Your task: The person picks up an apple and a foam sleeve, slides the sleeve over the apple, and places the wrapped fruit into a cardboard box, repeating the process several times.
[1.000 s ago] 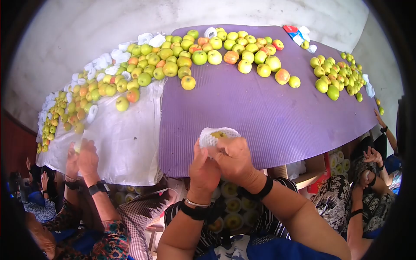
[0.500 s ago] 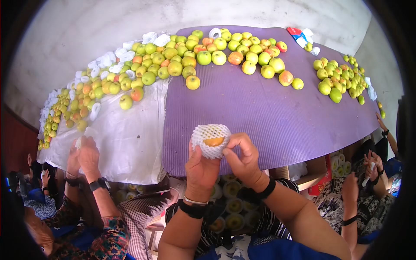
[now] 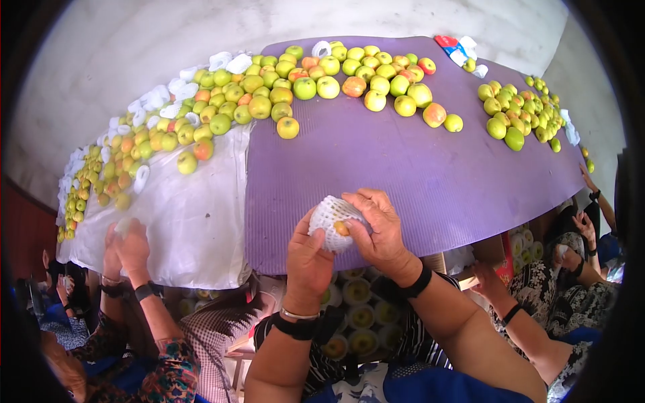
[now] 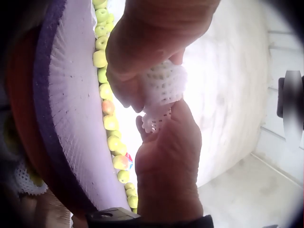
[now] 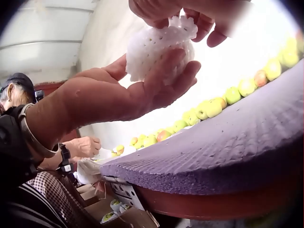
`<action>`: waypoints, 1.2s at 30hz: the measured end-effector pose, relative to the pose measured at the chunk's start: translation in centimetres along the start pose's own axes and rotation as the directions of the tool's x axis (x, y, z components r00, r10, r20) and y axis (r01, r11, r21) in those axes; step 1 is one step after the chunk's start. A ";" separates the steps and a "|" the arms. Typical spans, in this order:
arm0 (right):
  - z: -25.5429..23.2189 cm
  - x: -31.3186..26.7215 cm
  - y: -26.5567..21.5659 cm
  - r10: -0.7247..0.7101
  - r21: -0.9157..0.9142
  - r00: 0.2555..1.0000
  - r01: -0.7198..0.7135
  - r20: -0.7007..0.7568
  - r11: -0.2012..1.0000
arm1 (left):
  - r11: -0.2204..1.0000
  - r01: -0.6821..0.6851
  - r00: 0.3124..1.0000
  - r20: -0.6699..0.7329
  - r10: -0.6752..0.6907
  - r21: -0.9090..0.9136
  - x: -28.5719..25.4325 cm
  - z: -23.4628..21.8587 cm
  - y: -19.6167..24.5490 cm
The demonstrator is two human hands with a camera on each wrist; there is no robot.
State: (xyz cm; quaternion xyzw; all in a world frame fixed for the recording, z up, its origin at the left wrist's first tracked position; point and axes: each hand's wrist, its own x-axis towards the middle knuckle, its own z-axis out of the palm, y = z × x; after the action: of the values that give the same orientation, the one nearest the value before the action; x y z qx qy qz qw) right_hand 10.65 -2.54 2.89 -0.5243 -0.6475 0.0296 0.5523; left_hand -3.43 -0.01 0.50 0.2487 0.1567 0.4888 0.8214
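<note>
In the head view, a yellow-orange apple (image 3: 342, 228) shows through the opening of a white foam net (image 3: 326, 221) held above the purple mat's near edge. My left hand (image 3: 309, 258) cups the wrapped apple from the left and below, its thumb lying on the net. My right hand (image 3: 379, 232) pinches the net on the right side, thumb at the opening and fingers over the top. From the right wrist, the left hand (image 5: 118, 95) supports the foam net (image 5: 154, 50), while fingers of the right hand (image 5: 190, 14) grip its frilled edge.
Loose apples (image 3: 259, 106) spread along the far side of the purple mat (image 3: 349, 161) and white cloth (image 3: 195, 208). Another pile of apples (image 3: 514, 114) lies at the right. Wrapped apples (image 3: 359, 316) sit below the near edge. Other people's hands (image 3: 131, 248) work at either side.
My right hand has gone from the net's top to its right edge, then up over its upper right. The wrapped apple has turned and less of the fruit shows.
</note>
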 end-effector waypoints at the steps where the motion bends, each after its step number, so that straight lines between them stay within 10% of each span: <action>1: 0.0 -0.1 0.1 0.002 -0.002 1.000 -0.002 -0.002 1.000 | 0.998 0.015 1.000 -0.016 -0.014 0.064 -0.1 0.2 -0.1; 7: -0.5 -0.3 1.4 0.231 0.133 0.972 -0.234 0.041 0.963 | 0.979 0.109 0.993 0.015 -0.113 0.171 -0.4 0.5 -0.1; 10: -0.9 -0.2 1.6 0.493 0.369 0.854 -0.517 0.167 0.772 | 0.960 0.121 0.985 0.092 -0.148 0.254 -0.6 0.7 0.5; 12: -0.9 -0.2 2.2 0.603 0.642 0.709 -0.661 0.366 0.388 | 0.970 0.127 0.980 0.124 -0.155 0.210 -0.6 0.7 0.6; 18: -0.4 -0.4 2.3 0.594 0.461 0.776 -0.615 0.213 0.639 | 0.997 0.075 0.990 0.118 -0.079 0.033 -0.4 1.1 0.2; 25: 0.6 -0.8 2.4 0.660 0.454 0.738 -0.641 0.143 0.619 | 0.955 0.143 0.989 0.063 -0.130 -0.259 -0.2 0.2 -0.8; 36: 4.3 -2.5 -0.3 0.454 -0.052 0.891 -0.452 0.029 0.890 | 0.945 0.150 0.975 -0.115 -0.190 -0.291 -0.7 -1.2 0.1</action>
State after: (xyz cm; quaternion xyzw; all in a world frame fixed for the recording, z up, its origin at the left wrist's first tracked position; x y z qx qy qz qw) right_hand 6.87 -2.14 -0.34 -0.6721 -0.5189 0.1538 0.5054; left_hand -4.46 -0.22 -0.43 0.0801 0.1646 0.4497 0.8742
